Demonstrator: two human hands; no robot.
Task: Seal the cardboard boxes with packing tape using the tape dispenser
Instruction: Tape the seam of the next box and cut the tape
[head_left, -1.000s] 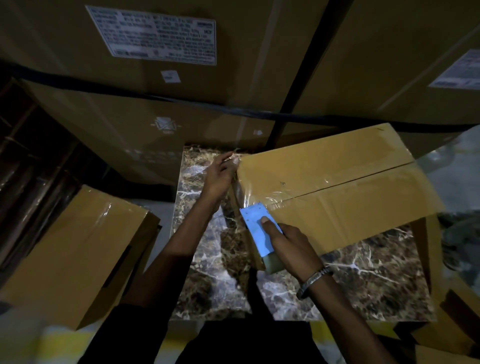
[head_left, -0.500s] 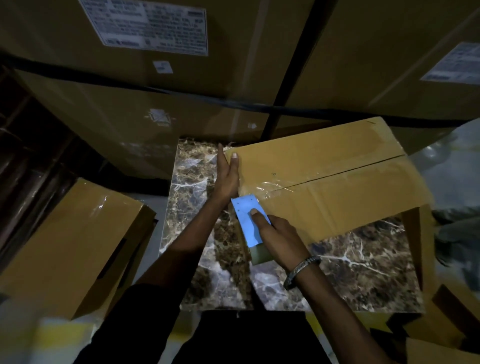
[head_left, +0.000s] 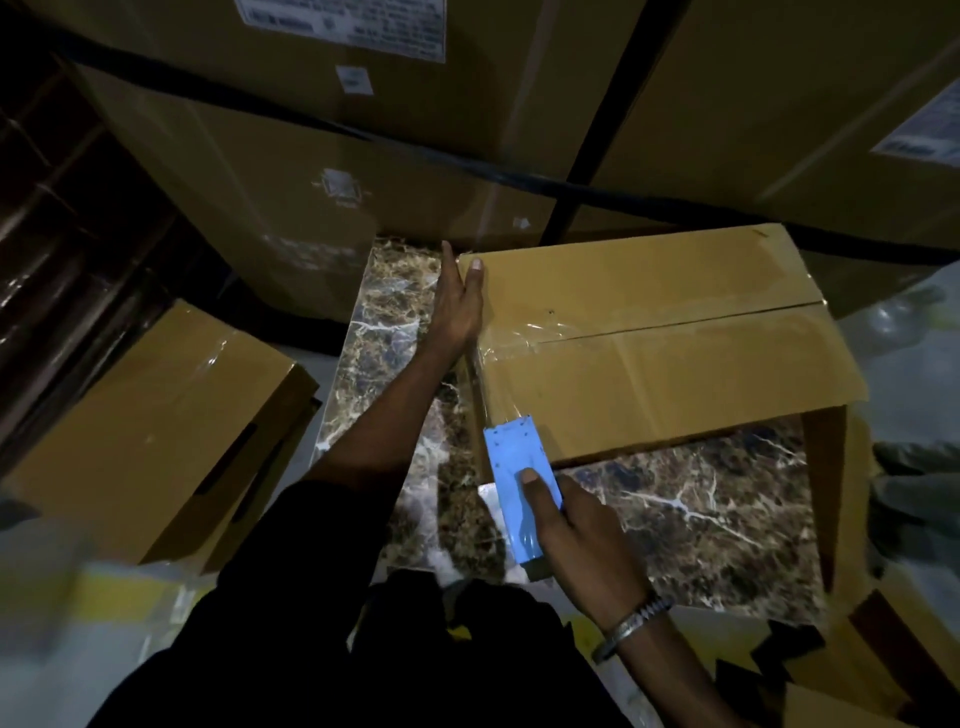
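The big stacked cartons (head_left: 322, 197) stand past both our hands like a wall. Nearer is the marble counter (head_left: 691, 509), and on it sits the cardboard box (head_left: 649, 364) we are sealing, right beside our hands. Its two top flaps meet at a seam, and shiny packing tape (head_left: 524, 332) lies over the near end of that seam, just beside our left hand (head_left: 457, 306). That hand lies flat with straight fingers, pressing the far left corner of the box. Our right hand (head_left: 566, 525) grips the blue tape dispenser (head_left: 519, 478), thumb on top, fingers curled round it. The dispenser's front tip is at the box's near left edge.

To do this step well, we think we should keep the left hand pushing so the box does not slide. We pull the dispenser down over the side, keep the tape tight, then press it flat and tear it clean.

Half a second ago the dispenser was higher, up by the seam, close to our left hand. Now it is lower, by the near edge. The left hand has stayed on its corner. Another taped box (head_left: 150, 436) sits off to the left of our left arm.
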